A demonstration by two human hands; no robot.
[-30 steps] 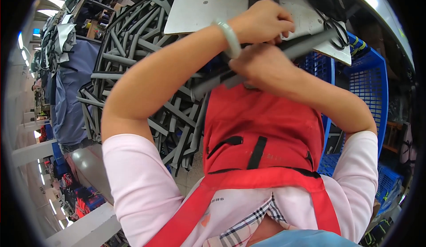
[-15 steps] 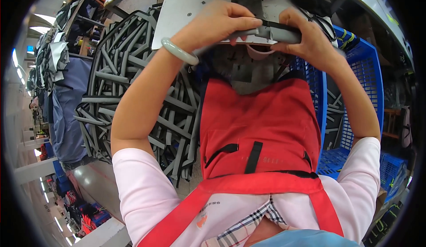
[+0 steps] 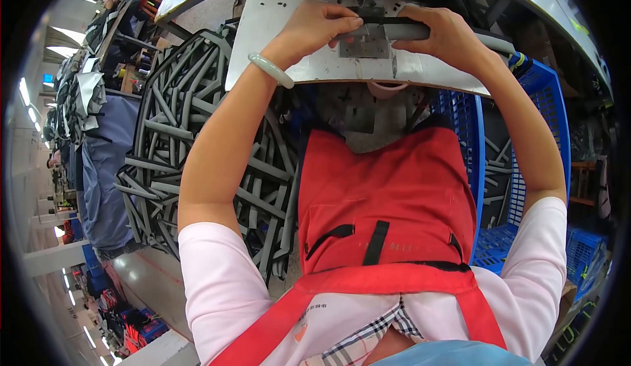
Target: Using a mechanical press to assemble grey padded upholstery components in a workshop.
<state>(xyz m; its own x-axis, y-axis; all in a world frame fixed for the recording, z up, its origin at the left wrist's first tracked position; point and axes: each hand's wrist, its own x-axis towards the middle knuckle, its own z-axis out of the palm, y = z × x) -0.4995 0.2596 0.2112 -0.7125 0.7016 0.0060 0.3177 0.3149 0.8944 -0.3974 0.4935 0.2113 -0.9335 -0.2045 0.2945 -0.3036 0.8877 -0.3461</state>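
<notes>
Here two hands, left hand (image 3: 315,27), right hand (image 3: 447,34), grip one grey strip (image 3: 407,32).

Both hands (image 3: 388,30) forward, fingers curled.

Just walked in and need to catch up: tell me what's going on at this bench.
A person in a red apron holds a grey tube-like strip with the left hand and the right hand, pressing it over a small metal fixture on the grey work plate. A pile of similar grey strips lies at their left, a blue crate at their right.
</notes>
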